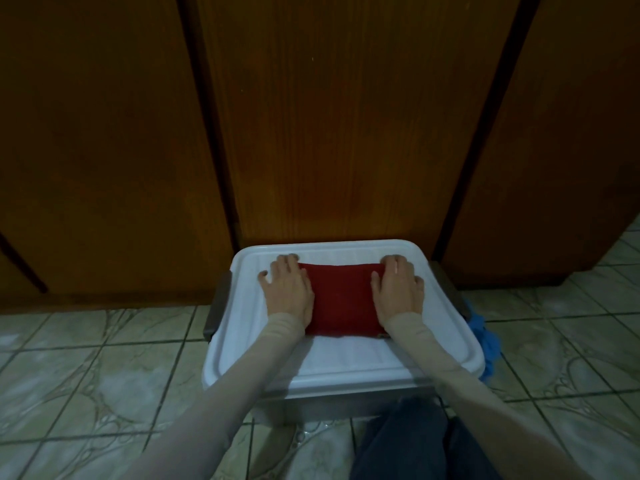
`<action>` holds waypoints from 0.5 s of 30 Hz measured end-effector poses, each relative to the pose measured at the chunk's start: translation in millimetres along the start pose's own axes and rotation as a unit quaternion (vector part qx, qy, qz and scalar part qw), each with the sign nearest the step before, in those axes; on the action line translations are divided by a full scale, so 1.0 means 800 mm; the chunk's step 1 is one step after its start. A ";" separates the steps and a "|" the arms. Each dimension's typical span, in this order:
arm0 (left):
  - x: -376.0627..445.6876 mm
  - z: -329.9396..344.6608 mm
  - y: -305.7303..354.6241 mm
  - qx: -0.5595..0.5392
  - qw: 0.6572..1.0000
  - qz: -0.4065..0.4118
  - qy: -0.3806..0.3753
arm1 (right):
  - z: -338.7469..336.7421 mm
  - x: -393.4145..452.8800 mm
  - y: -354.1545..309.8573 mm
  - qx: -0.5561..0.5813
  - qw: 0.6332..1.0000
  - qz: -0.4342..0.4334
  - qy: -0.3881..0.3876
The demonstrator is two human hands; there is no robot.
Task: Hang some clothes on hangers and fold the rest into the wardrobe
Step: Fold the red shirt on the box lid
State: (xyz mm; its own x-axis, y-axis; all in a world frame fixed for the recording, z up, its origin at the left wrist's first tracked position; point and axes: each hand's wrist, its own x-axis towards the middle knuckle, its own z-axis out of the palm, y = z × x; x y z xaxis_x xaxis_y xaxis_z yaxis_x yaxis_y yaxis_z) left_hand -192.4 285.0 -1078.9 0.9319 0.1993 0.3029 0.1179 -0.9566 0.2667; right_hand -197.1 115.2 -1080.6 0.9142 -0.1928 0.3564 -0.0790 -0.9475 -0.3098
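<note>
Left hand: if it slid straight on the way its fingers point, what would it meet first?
The left hand lies flat on the red cloth's edge, fingers pointing forward. It would probably meet the white lid's raised far rim first, then the wooden wardrobe door.
</note>
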 end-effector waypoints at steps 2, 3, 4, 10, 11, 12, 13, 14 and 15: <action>-0.009 0.000 0.021 -0.065 0.995 0.069 -0.023 | 0.001 0.000 -0.021 0.048 0.997 -0.042 -0.036; -0.014 0.001 0.031 -0.085 0.991 0.093 -0.048 | 0.004 -0.001 -0.031 0.065 0.993 -0.063 -0.072; -0.019 0.000 0.040 -0.082 0.986 0.121 -0.076 | 0.008 -0.002 -0.038 0.072 0.988 -0.079 -0.108; -0.018 0.016 0.025 -0.054 0.978 0.131 -0.151 | 0.031 -0.003 -0.031 0.007 0.974 -0.066 -0.219; -0.018 0.018 0.021 -0.069 0.977 0.131 -0.156 | 0.032 -0.002 -0.029 0.006 0.971 -0.069 -0.229; -0.017 0.021 0.017 -0.079 0.975 0.133 -0.162 | 0.033 -0.003 -0.027 0.004 0.968 -0.076 -0.238; -0.017 0.024 0.013 -0.086 0.974 0.132 -0.163 | 0.034 -0.003 -0.023 0.000 0.966 -0.083 -0.244; -0.016 0.026 0.010 -0.088 0.975 0.129 -0.160 | 0.035 -0.003 -0.019 -0.005 0.965 -0.089 -0.246; -0.015 0.029 0.007 -0.087 0.976 0.127 -0.155 | 0.037 -0.004 -0.013 -0.010 0.965 -0.092 -0.247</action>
State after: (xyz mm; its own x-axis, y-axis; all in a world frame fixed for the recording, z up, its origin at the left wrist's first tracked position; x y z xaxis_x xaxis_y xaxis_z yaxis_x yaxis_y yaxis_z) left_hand -195.2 272.6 -1102.3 0.9858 -0.1385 0.0951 -0.1645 -0.9106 0.3792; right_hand -187.2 133.3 -1104.7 0.9911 0.1184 -0.0613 0.0985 -0.9601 -0.2619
